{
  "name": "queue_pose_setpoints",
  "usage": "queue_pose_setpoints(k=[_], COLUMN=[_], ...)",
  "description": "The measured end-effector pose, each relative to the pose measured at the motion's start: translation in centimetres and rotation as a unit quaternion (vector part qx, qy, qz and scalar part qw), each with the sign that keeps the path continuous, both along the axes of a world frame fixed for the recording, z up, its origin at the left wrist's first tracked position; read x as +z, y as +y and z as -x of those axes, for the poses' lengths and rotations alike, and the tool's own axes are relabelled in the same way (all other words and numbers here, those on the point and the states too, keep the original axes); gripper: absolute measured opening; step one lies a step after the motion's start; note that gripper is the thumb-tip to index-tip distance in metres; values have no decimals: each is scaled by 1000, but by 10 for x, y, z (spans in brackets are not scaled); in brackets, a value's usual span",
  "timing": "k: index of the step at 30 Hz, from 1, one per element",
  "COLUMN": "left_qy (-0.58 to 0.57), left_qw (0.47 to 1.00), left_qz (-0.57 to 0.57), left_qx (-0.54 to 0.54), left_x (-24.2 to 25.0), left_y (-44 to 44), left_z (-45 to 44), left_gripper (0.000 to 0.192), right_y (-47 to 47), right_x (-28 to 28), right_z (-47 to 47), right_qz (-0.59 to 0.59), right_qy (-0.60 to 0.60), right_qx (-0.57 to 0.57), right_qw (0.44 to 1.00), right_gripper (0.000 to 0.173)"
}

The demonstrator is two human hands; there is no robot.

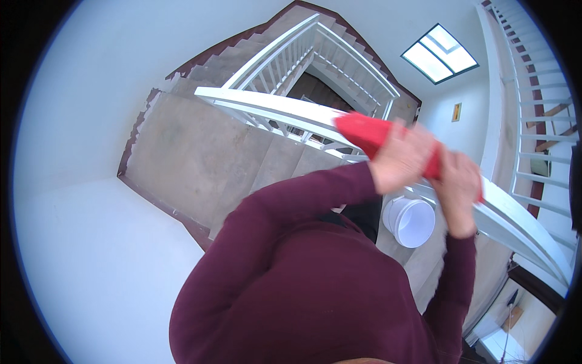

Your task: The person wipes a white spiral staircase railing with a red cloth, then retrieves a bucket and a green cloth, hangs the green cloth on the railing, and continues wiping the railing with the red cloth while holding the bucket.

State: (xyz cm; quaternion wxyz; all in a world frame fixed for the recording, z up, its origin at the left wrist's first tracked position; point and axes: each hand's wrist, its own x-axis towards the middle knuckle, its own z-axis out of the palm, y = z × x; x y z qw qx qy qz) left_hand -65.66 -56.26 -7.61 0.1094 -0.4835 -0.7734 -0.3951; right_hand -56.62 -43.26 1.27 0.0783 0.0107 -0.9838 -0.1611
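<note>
A red cloth (363, 129) lies over the top of the white stair handrail (277, 101). My left hand (404, 154) presses on the cloth's middle and holds it there. Nearer the lower right, my right hand (459, 186) grips the cloth's other end against the rail. Both hands and the cloth are motion-blurred. The handrail runs on past the cloth on both sides, with white balusters under it. Below my hands, beside my legs, a white plastic bucket (416, 223) stands on the stairs, partly tilted in the view.
Bare grey-brown steps and a landing (182, 150) lie to the left, edged by dark red skirting with chipped paint. An open stairwell (313, 88) drops beyond the rail. A window (439, 53) is in the far wall. Another white balustrade (543, 154) stands at right.
</note>
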Motion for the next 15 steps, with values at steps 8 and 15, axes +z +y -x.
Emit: queue_pose_setpoints(k=[8,15], left_qy=[-96,-71], left_qw=[972,988], left_qz=[-1,-23], left_qx=[-216,-135], left_x=[67,9], left_y=[85,4], left_z=[-21,26], left_gripper=[45,50], right_y=[68,15], right_x=[84,40], right_z=[-56,2], right_qz=[-27,-5], right_qy=[-32,-144], right_qx=[-84,-64], right_qw=[996,987], right_gripper=[64,59])
